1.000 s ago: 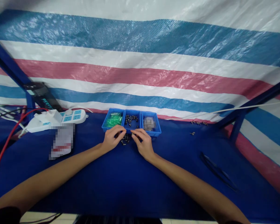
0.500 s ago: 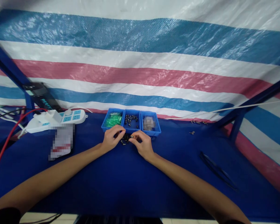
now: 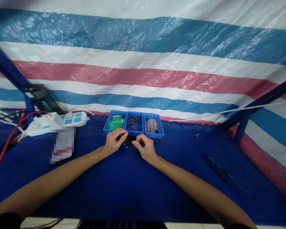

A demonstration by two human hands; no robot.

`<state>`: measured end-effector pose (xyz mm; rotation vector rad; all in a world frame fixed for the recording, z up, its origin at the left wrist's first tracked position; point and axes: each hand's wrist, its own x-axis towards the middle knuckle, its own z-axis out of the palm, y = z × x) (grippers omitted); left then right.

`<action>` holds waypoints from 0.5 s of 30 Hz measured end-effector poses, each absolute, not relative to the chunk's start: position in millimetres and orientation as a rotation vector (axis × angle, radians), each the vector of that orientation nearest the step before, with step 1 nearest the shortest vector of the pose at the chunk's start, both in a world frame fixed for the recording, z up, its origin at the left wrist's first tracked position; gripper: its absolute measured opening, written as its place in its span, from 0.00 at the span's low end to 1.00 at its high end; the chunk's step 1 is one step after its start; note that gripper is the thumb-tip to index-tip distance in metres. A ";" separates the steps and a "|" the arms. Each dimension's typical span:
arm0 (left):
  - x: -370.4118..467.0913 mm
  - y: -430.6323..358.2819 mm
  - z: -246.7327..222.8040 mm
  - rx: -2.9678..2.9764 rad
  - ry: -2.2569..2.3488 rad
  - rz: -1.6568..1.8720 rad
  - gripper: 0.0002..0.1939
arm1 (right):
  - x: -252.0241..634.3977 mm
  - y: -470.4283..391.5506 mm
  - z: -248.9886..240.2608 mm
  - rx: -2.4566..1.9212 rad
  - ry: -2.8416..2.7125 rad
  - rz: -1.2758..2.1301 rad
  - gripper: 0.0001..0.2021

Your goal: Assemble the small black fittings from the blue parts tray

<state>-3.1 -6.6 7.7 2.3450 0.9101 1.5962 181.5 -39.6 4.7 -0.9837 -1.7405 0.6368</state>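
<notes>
My left hand (image 3: pixel 114 140) rests on the table in front of the bins, thumb and forefinger drawn together in a pinch. Anything between those fingertips is too small to make out. Facing it, my right hand (image 3: pixel 145 146) is also closed in a pinch, and what it holds, if anything, cannot be made out. Between the hands lies a small pile of dark screw-like parts (image 3: pixel 127 141), partly covered by the fingers. Just behind stand three joined blue bins: the left bin (image 3: pixel 105 128) holds green pieces, the middle bin (image 3: pixel 134 130) more metal screw-like parts, the right bin (image 3: pixel 160 128) clear flat pieces.
On the left are a white power strip (image 3: pixel 84 120), a blurred-out flat object (image 3: pixel 64 144), a black bottle-like object (image 3: pixel 44 98) and a red cable (image 3: pixel 4 149). Loose small parts (image 3: pixel 196 135) and a dark thin strap-like item (image 3: pixel 221 173) lie on the right.
My right hand's fingertips have shifted slightly over the pile. My left hand and the bins stay where they were.
</notes>
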 end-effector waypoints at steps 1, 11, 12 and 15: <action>-3.2 -6.7 7.9 2.349 0.915 1.593 0.04 | 181.4 -39.3 4.6 -0.989 -1.743 0.627 0.14; -2.6 -7.2 8.6 2.367 0.918 1.590 0.03 | 181.8 -37.7 1.9 -0.992 -1.808 0.621 0.15; -2.7 -7.2 8.5 2.368 0.920 1.587 0.03 | 181.8 -37.7 2.2 -0.989 -1.811 0.615 0.15; -2.9 -7.3 8.4 2.369 0.924 1.571 0.04 | 181.8 -37.7 3.8 -0.973 -1.822 0.579 0.14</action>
